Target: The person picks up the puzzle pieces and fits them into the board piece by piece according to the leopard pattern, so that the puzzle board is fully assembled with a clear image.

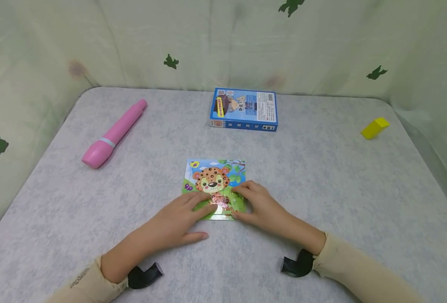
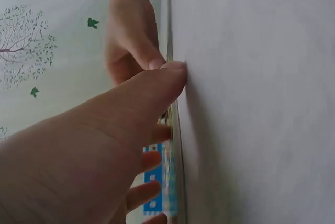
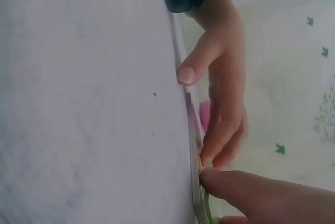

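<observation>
The leopard puzzle (image 1: 215, 185) lies flat near the middle of the tabletop (image 1: 322, 189), just in front of the person, its picture side up so the cartoon animal reads the right way round to the wearer of the head camera. Both hands rest on its near edge: the left hand (image 1: 177, 221) lays straight fingers across the lower left part, thumb out on the tabletop, and the right hand (image 1: 263, 208) presses down on the lower right corner with fingers only lightly bent, neither hand curled round anything. Pressing from both sides looks meant to keep the thin sheet from sliding and its pieces seated; the wrist views show the fingertips flat against it. Farther back a blue box (image 1: 244, 109) lies just beyond the puzzle, a pink pen-like tool (image 1: 113, 134) well off to the left, and a yellow block (image 1: 375, 128) far right.
</observation>
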Available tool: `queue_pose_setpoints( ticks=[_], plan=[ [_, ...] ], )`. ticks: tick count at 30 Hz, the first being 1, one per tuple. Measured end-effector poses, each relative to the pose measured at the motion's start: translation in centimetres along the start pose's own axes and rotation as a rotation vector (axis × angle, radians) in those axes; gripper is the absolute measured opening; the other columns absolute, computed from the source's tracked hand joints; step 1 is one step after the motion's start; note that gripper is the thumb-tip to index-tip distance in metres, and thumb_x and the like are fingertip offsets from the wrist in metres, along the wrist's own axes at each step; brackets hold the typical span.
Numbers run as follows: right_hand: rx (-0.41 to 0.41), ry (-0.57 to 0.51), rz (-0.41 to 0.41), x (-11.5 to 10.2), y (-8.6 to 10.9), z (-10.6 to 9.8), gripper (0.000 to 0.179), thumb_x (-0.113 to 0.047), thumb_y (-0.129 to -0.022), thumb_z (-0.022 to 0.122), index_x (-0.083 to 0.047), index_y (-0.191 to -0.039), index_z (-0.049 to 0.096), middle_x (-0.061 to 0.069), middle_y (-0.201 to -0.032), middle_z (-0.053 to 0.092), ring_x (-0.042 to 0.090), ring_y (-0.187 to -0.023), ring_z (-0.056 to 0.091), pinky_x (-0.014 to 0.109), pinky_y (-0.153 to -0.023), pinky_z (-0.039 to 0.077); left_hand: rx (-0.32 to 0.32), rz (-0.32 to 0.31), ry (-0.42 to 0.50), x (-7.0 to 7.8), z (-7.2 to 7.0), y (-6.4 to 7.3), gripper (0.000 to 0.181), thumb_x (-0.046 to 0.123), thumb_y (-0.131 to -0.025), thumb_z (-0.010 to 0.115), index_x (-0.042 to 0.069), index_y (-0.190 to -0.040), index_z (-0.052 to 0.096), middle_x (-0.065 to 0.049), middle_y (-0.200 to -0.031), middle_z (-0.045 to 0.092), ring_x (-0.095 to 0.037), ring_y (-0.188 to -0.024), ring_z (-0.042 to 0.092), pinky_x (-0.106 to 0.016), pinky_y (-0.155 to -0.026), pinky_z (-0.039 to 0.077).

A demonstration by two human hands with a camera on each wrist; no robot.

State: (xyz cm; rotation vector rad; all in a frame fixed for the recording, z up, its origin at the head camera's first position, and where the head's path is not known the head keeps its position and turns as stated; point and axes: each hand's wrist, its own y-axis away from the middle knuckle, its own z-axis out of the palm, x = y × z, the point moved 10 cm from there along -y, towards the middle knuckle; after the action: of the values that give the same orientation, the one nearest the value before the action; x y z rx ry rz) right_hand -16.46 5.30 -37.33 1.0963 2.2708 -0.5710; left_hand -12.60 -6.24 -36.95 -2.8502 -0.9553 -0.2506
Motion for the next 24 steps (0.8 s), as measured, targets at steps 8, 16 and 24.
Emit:
queue_pose_setpoints(
  ticks=[8,16,24],
  plan=[
    [-0.025,-0.011,-0.001,0.3,-0.5,0.6,0.057,-0.028,-0.073,0.075,-0.007,-0.122,0.056,0.001,-0.108,0.047,0.016,-0.099,0.043,0.034,-0.083,0.037,-0.011,0.024,0.032,0.6,0.6,-0.1,0.068,0.054,-0.083,0.053,0.020,-0.139,0.035,-0.007,-0.134,0.037,-0.025,-0.120,0.033,-0.045,-0.099,0.023],
    [-0.070,0.117,-0.003,0.3,-0.5,0.7,0.060,-0.040,-0.076,0.069,-0.015,-0.128,0.052,-0.003,-0.109,0.043,0.015,-0.096,0.039,0.035,-0.079,0.029,-0.018,0.028,-0.017,0.7,0.4,-0.6,0.060,0.057,-0.083,0.051,0.027,-0.134,0.045,-0.008,-0.130,0.039,-0.027,-0.114,0.036,-0.047,-0.096,0.025],
    [-0.160,-0.086,0.100,2.4,1.6,-1.2,0.064,-0.044,-0.086,0.056,-0.021,-0.141,0.033,0.001,-0.138,0.028,0.020,-0.125,0.026,0.047,-0.097,0.028,-0.053,0.012,0.096,-0.8,0.3,-0.4,0.062,0.054,-0.083,0.053,0.026,-0.137,0.039,-0.005,-0.135,0.037,-0.022,-0.122,0.033,-0.045,-0.098,0.026]
  ],
)
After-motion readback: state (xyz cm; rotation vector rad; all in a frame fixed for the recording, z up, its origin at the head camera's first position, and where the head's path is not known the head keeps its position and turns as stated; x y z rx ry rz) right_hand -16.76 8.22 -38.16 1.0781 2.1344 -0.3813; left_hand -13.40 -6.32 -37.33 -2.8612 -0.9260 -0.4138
